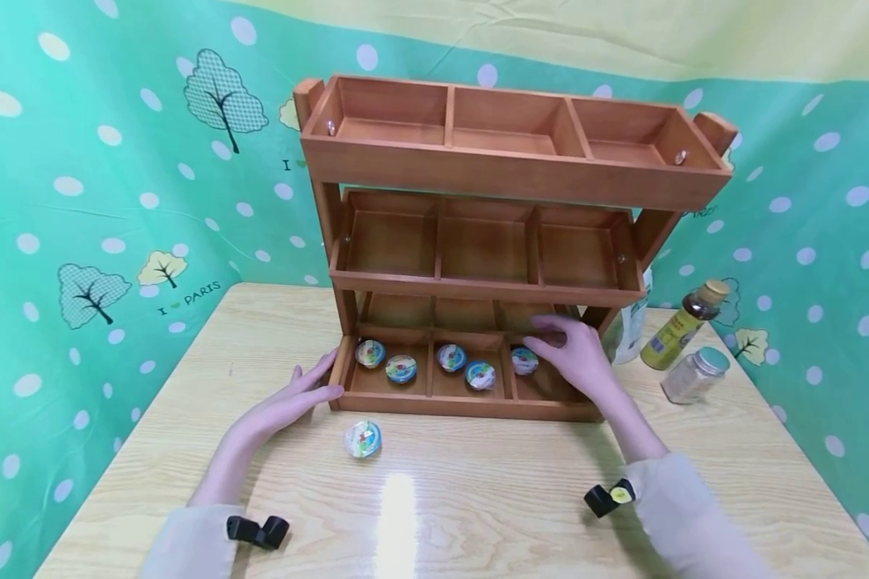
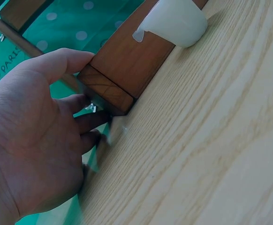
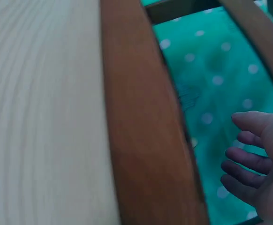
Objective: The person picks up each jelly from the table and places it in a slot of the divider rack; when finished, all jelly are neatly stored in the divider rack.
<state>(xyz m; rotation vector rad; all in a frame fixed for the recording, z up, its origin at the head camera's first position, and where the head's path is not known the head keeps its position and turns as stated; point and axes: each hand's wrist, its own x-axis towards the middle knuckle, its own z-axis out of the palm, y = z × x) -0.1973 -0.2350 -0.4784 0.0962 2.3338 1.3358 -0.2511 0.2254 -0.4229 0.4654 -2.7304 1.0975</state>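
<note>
My left hand (image 1: 295,404) rests against the left end of the bottom tier of a brown wooden rack (image 1: 471,406), thumb at the front corner and fingers along the side. Over the bottom tier's right compartment is my right hand (image 1: 575,354), its fingers loosely bent and holding nothing. Just left of it, a small cup with a printed lid (image 1: 525,361) sits in that compartment. Two similar cups (image 1: 401,369) stand in the left compartment and two more cups (image 1: 480,375) in the middle one. Another lidded cup (image 1: 363,439), white-sided in the left wrist view, stands on the table before the rack.
Above are the rack's middle tier (image 1: 488,285) and top tier (image 1: 514,169), each with three compartments. At the right stand a brown-capped bottle (image 1: 677,330), a jar with a teal lid (image 1: 695,375) and a pouch (image 1: 632,326). A dotted green cloth (image 1: 116,201) hangs behind the table (image 1: 492,482).
</note>
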